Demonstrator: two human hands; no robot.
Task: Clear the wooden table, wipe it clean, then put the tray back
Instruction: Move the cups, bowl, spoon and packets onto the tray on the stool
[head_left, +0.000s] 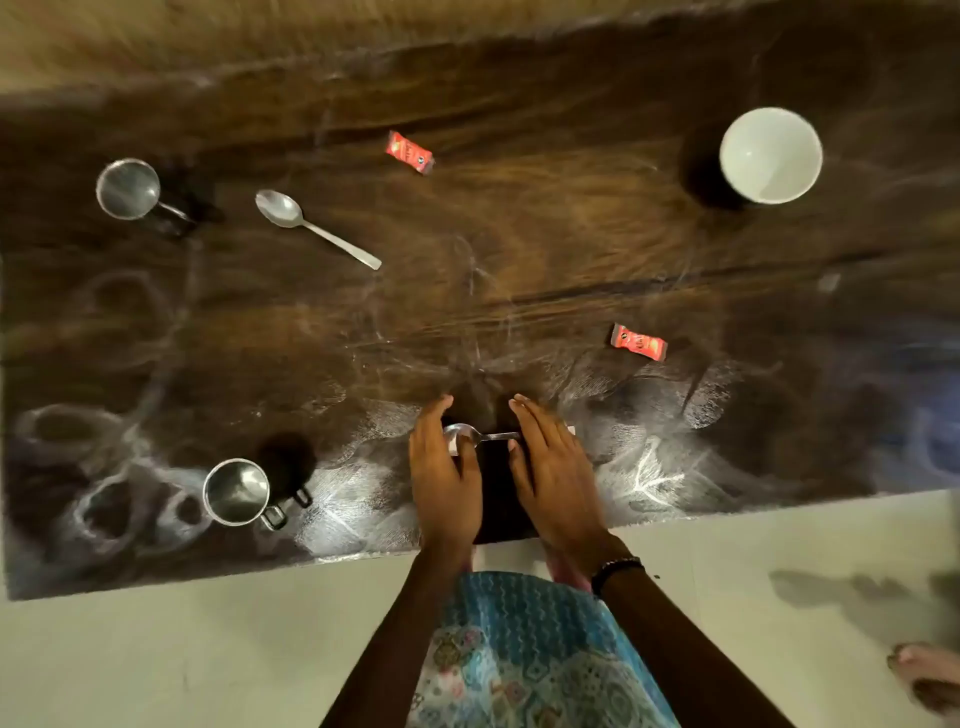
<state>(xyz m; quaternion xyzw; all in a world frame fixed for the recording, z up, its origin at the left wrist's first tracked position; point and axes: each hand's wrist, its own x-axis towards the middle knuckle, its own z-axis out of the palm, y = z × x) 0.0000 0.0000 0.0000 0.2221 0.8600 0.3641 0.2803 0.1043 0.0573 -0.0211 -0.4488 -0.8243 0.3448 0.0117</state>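
So the dark wooden table (519, 260) was all smeared with white powdery marks, heaviest along the near edge. Both hands were at the middle of that near edge with a steel spoon (470, 434) between them. The left hand (447, 478) had its thumb and fingers curled round the spoon's bowl, and the right hand (550, 467) lay flat with fingers straight and pressed together, thumb touching the handle end. Something white poked out under the hands, couldn't tell what.

A second spoon (311, 226) lay toward the far left, near a steel mug (130, 189) by the left edge. Another steel mug (239, 492) stood at the near left. A white bowl (771, 156) sat far right. Two red sachets: one (410, 152) far middle, one (639, 342) right of the hands.
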